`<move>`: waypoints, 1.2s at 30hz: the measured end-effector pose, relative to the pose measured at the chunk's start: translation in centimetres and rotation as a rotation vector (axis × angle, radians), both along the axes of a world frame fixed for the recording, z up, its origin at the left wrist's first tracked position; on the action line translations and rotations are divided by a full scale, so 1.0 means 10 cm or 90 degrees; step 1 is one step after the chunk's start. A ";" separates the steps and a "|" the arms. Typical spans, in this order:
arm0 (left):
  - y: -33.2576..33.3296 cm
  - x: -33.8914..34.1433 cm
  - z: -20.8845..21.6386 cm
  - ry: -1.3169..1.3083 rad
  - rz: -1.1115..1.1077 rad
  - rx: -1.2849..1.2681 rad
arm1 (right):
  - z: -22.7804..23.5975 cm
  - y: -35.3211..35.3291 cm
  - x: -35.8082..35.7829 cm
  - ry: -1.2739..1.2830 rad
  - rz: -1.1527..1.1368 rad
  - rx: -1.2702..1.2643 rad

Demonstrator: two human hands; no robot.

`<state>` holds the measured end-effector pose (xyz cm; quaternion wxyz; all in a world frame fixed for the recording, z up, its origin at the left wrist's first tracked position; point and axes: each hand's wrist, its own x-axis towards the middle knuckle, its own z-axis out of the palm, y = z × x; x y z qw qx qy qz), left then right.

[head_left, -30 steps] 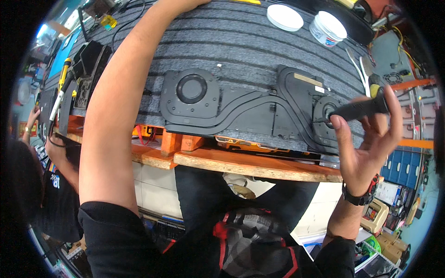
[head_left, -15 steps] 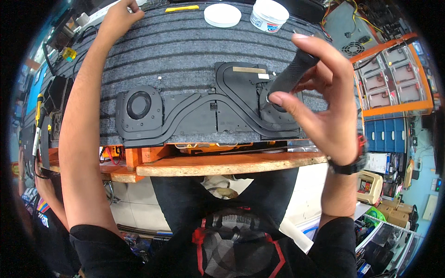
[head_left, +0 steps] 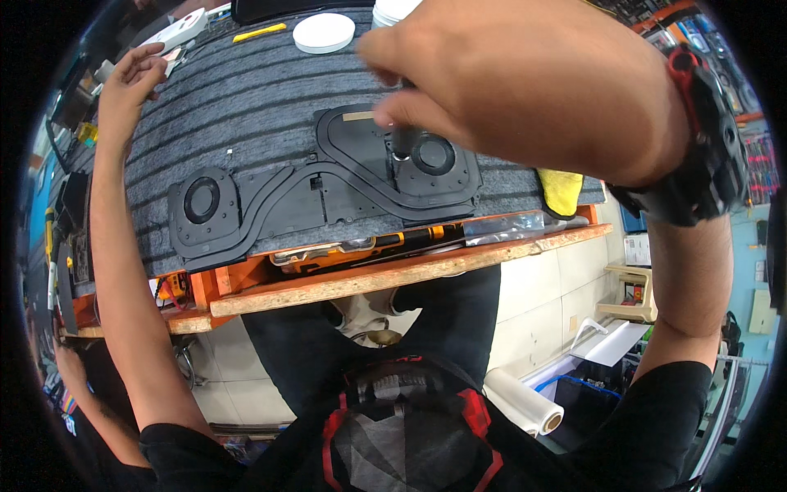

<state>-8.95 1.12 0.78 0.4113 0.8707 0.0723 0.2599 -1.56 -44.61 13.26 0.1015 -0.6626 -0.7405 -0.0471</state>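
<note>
A black laptop cooling assembly [head_left: 344, 197] with two round fans and curved heat pipes lies flat on the grey striped mat [head_left: 270, 86]. Above its right part, my right hand [head_left: 443, 74] is closed around a dark, thick-handled tool [head_left: 404, 141]. The tool's silvery lower end is at the assembly, just left of the right fan; whether it touches is unclear. Most of the handle is hidden by my fingers. My left hand [head_left: 131, 82] hovers over the mat's far left with fingers loosely bent and apart, beside a small pale item [head_left: 173, 59].
Farther back are a yellow stick-like tool [head_left: 259, 33], a white round lid [head_left: 324, 33] and a partly hidden white tub [head_left: 393, 11]. A yellow cloth [head_left: 561, 191] lies at the right edge. Below the wooden edge [head_left: 410, 275] is an open shelf. Another person's arm [head_left: 98, 410] shows at lower left.
My right hand has turned over and brought the tool's end down to the assembly. My left hand has moved left and nearer, its fingers now looser. The whole view has shifted.
</note>
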 end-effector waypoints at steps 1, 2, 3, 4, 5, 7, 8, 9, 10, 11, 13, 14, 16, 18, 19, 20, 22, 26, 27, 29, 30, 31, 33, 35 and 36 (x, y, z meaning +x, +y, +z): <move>-0.01 -0.02 0.03 0.004 -0.009 -0.018 | 0.15 0.02 -0.07 0.035 -0.013 -0.057; 0.10 -0.03 0.04 0.052 -0.006 0.009 | 0.31 0.05 -0.14 0.068 -0.028 -0.112; 0.07 -0.02 0.03 0.049 -0.014 -0.014 | 0.45 0.07 -0.21 0.100 -0.050 -0.166; 0.00 0.02 0.04 0.042 -0.029 -0.039 | 0.59 0.07 -0.22 0.036 -0.080 -0.270; -0.04 0.07 0.04 0.035 -0.044 -0.065 | 0.65 0.09 -0.29 -0.013 -0.151 -0.344; 0.00 0.03 0.07 0.055 -0.051 -0.102 | 0.67 0.25 -0.49 -0.107 -0.288 -0.451; -0.02 0.03 0.07 0.049 -0.059 -0.111 | 0.72 0.35 -0.55 -0.091 -0.339 -0.494; -0.03 0.03 0.07 0.044 -0.067 -0.120 | 0.76 0.46 -0.61 -0.078 -0.391 -0.536; -0.05 0.04 0.07 0.043 -0.071 -0.130 | 0.86 0.56 -0.61 -0.006 -0.401 -0.582; -0.09 0.06 0.06 0.041 -0.078 -0.141 | 0.78 0.49 -0.52 -0.003 -0.336 -0.494; 0.01 -0.06 0.06 0.052 -0.061 -0.162 | 0.22 0.13 -0.07 -0.078 -0.094 -0.173; 0.06 -0.07 0.04 0.057 -0.061 -0.181 | 0.22 0.11 -0.06 -0.094 -0.058 -0.164; 0.09 -0.07 0.11 0.067 -0.067 -0.201 | 0.74 0.27 -0.34 -0.085 -0.110 -0.362; -0.10 -0.05 0.13 0.043 -0.056 -0.209 | 0.97 0.37 -0.46 0.029 -0.215 -0.555; -0.17 -0.03 0.12 0.032 -0.050 -0.215 | 0.95 0.35 -0.42 0.108 -0.232 -0.535; -0.16 0.00 0.09 0.034 -0.060 -0.212 | 0.92 0.34 -0.43 0.104 -0.250 -0.524; -0.16 0.05 0.10 0.034 -0.079 -0.203 | 0.85 0.35 -0.55 0.013 -0.284 -0.503; -0.05 -0.11 0.09 0.023 -0.067 -0.201 | 0.32 0.09 -0.26 -0.124 -0.131 -0.226; -0.01 -0.10 0.09 0.031 -0.078 -0.200 | 0.33 0.07 -0.24 -0.124 -0.111 -0.203; 0.01 -0.11 0.09 0.037 -0.089 -0.208 | 0.55 0.18 -0.33 -0.078 -0.136 -0.296; -0.04 -0.07 0.11 0.031 -0.101 -0.221 | 0.62 0.18 -0.38 -0.065 -0.154 -0.324; -0.09 -0.03 0.12 0.025 -0.111 -0.234 | 0.63 0.14 -0.40 -0.064 -0.165 -0.308; -0.19 -0.03 0.15 0.016 -0.135 -0.254 | 0.72 0.17 -0.37 0.026 -0.219 -0.347; -0.24 -0.06 0.17 0.015 -0.150 -0.255 | 0.84 0.18 -0.31 0.097 -0.229 -0.319; -0.23 -0.11 0.19 0.016 -0.152 -0.243 | 0.67 0.05 -0.28 0.080 -0.179 -0.144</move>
